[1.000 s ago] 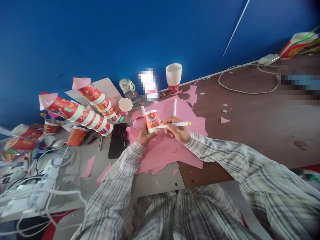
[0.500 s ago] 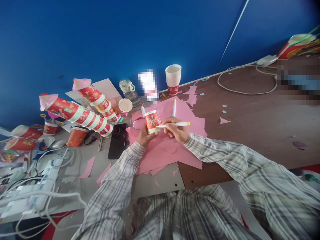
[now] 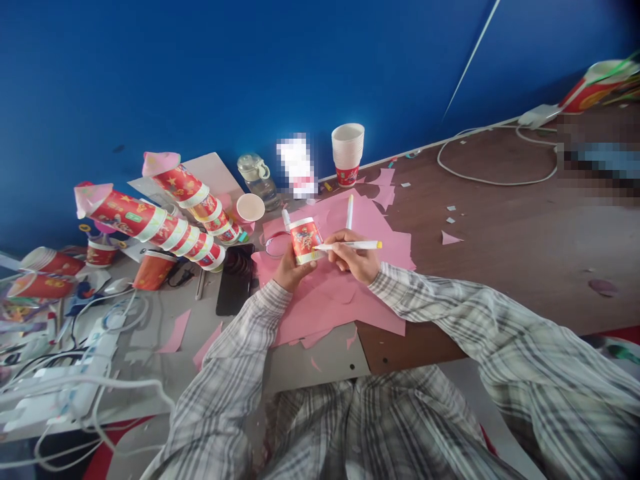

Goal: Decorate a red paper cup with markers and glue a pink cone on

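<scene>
In my left hand (image 3: 290, 270) is a red printed paper cup (image 3: 304, 241), gripped from its left side and underneath, with a pale band along its lower edge. My right hand (image 3: 356, 257) pinches a white marker (image 3: 356, 245) with a yellow end, its tip pointing left at the cup's lower right part. Whether the tip touches the cup, I cannot tell. Beneath both hands lie overlapping sheets of pink paper (image 3: 370, 300). A second white marker (image 3: 349, 212) rests on the paper behind my right hand. Scissors with a pink handle loop (image 3: 276, 244) lie left of the cup.
Two towers of red paper cups with pink cone tops (image 3: 150, 223) lean at the left. A black phone (image 3: 235, 283), a water bottle (image 3: 257, 180) and a stack of white cups (image 3: 347, 150) stand around the paper. White cables and a power strip (image 3: 90, 373) fill the lower left.
The marker's tip has shifted slightly up along the cup's lower right side, my right hand moving with it. My left hand still holds the cup. The view has tilted a little.
</scene>
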A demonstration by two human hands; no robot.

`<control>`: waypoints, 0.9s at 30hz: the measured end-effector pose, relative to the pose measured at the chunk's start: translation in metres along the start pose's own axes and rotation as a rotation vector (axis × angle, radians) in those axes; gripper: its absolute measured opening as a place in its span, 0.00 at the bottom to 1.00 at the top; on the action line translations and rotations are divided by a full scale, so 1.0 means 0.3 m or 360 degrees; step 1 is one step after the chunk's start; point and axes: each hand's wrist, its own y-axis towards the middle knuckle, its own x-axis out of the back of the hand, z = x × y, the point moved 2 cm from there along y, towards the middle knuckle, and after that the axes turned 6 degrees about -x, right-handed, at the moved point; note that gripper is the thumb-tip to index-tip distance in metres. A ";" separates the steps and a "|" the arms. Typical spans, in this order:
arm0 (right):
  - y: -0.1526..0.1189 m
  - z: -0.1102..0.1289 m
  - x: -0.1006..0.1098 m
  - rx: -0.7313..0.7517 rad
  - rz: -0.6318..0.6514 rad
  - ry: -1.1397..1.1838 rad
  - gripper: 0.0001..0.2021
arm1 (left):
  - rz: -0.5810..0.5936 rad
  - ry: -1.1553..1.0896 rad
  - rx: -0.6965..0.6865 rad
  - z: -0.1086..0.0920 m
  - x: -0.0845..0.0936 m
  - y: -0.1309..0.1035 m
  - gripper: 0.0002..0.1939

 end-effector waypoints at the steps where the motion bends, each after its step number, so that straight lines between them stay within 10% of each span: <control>1: -0.001 -0.002 0.001 0.0006 0.0035 0.0002 0.11 | -0.0013 -0.0028 0.0015 -0.004 -0.003 0.001 0.32; 27: 0.014 -0.002 0.019 0.0015 0.0140 -0.0070 0.09 | -0.0147 -0.0149 0.0109 -0.034 -0.019 0.007 0.35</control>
